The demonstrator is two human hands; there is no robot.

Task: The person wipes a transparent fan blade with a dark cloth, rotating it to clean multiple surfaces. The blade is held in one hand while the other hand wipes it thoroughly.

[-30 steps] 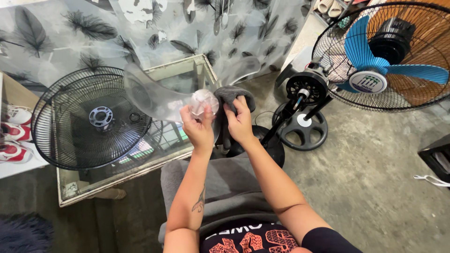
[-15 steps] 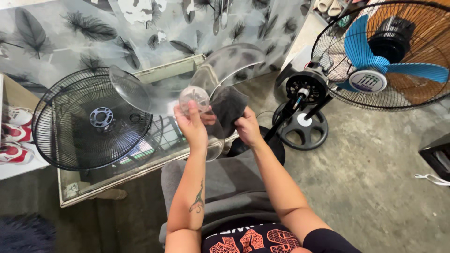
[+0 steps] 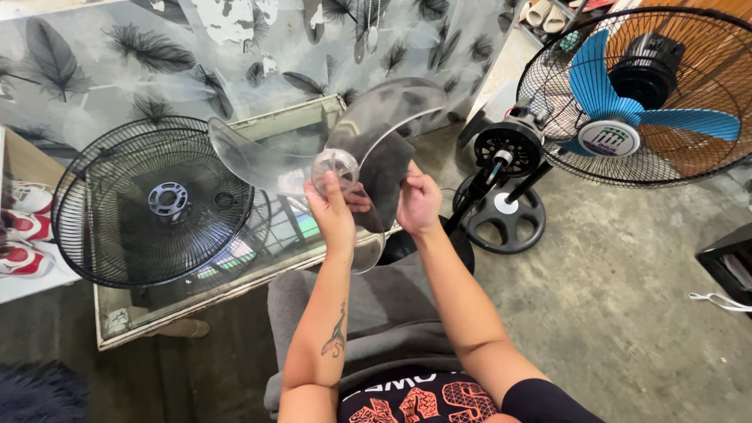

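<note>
The person sits with grey-clad knees (image 3: 376, 313) nearest the camera, both forearms raised over the lap. The left hand (image 3: 333, 211) is closed around the round hub of a clear fan blade (image 3: 337, 149), thumb on the hub's face, holding it up just above the near edge of the desk (image 3: 110, 329). The right hand (image 3: 419, 204) is closed on a dark cloth (image 3: 388, 176) pressed flat against one lobe of the blade. Judging by this, the wiping is in hand and not finished: the cloth covers one lobe while the other two stand bare, and how clean they are cannot be told. The blade is off its fan, so refitting is also left. On the desk, just left of the blade, the black fan guard (image 3: 153, 204) leans upright, its rim close to the blade's left lobe, leaving little room to swing that way. To the right the black fan stand (image 3: 501, 196) rises near the right wrist. Beyond it a fan with blue blades (image 3: 634, 94) stands apart; the concrete floor (image 3: 627, 313) on the right is the roomiest side
</note>
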